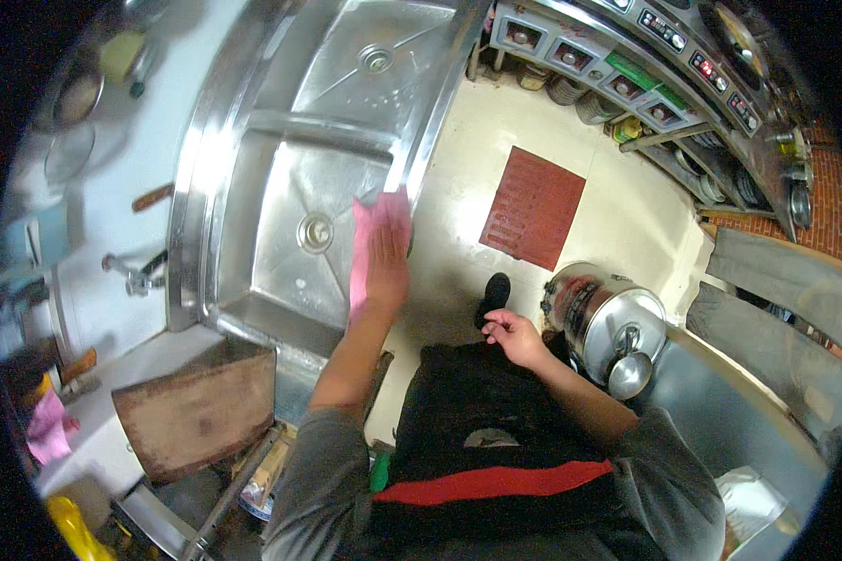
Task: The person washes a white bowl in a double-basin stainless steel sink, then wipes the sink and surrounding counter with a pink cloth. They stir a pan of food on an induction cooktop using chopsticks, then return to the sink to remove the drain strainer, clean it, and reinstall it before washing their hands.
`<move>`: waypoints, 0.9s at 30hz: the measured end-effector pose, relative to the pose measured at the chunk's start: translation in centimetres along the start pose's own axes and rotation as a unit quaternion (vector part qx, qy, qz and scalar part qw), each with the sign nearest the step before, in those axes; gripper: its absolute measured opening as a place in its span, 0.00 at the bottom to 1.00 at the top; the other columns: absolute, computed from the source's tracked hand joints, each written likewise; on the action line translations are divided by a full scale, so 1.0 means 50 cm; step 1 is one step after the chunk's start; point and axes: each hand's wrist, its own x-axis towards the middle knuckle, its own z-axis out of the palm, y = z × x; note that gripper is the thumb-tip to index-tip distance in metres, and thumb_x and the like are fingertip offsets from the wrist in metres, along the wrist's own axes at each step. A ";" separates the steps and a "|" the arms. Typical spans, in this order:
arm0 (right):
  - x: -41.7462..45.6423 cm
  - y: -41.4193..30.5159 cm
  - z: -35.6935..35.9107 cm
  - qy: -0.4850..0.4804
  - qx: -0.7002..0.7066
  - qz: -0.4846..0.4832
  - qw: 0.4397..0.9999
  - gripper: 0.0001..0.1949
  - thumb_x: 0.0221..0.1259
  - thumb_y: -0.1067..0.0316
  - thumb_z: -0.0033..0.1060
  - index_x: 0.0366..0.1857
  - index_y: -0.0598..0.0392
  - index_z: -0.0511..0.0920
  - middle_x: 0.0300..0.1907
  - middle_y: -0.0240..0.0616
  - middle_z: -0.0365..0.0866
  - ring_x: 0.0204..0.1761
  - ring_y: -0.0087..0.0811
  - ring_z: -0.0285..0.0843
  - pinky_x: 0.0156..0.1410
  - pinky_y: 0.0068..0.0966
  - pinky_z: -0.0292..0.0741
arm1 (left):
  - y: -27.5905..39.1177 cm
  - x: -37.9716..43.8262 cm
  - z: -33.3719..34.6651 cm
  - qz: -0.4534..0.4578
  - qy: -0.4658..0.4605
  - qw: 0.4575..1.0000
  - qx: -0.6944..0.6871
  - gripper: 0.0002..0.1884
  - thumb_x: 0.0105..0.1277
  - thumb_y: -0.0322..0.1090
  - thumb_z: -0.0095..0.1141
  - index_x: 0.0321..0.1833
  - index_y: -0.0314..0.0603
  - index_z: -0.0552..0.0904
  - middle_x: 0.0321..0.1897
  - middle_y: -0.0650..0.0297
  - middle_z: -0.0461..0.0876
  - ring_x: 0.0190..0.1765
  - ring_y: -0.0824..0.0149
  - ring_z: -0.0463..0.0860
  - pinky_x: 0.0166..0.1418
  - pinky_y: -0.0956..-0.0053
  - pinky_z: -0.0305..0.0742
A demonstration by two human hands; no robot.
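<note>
My left hand (388, 270) lies over a pink cloth (381, 210) on the front rim of a stainless steel sink, pressing it against the metal. Part of the cloth hangs over the inner side of the near basin (274, 210), which has a round drain (316, 232). Beyond a steel divider is a second basin (407, 88) with its own drain (375, 59). In front of my dark apron, my right hand (516, 338) hovers with loosely curled fingers and nothing visible in it.
A lidded metal pot (621, 315) with a ladle (630, 375) on top stands at my right. A red mat (533, 207) lies on the floor. Cooking burners with control panels (663, 30) line the far right. A wooden cutting board (196, 407) leans at the left, below a faucet (137, 273).
</note>
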 end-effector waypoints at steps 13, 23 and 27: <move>0.264 -0.297 -0.413 0.165 0.097 -0.020 0.981 0.13 0.74 0.71 0.52 0.55 0.66 0.74 0.42 0.39 0.84 0.38 0.27 0.81 0.46 0.24 0.80 | 0.029 0.865 -0.154 0.041 0.244 0.968 -0.050 0.30 0.68 0.28 0.44 0.74 0.31 0.60 0.72 0.43 0.63 0.74 0.44 0.63 0.79 0.56 0.55; 0.473 -0.611 -0.585 0.228 -0.008 0.086 0.970 0.12 0.74 0.69 0.53 0.55 0.63 0.74 0.44 0.42 0.84 0.43 0.30 0.84 0.49 0.28 0.82 | -0.057 1.498 -0.251 0.066 0.428 0.844 -0.315 0.15 0.68 0.32 0.50 0.56 0.36 0.78 0.57 0.51 0.78 0.61 0.55 0.76 0.69 0.59 0.67; 0.594 -0.598 -0.583 0.217 -0.027 0.013 0.976 0.14 0.72 0.69 0.55 0.56 0.64 0.75 0.44 0.41 0.85 0.44 0.29 0.84 0.51 0.26 0.81 | -0.226 1.570 -0.437 0.001 0.440 0.683 -0.583 0.15 0.69 0.41 0.50 0.49 0.40 0.82 0.47 0.55 0.81 0.50 0.56 0.80 0.60 0.62 0.72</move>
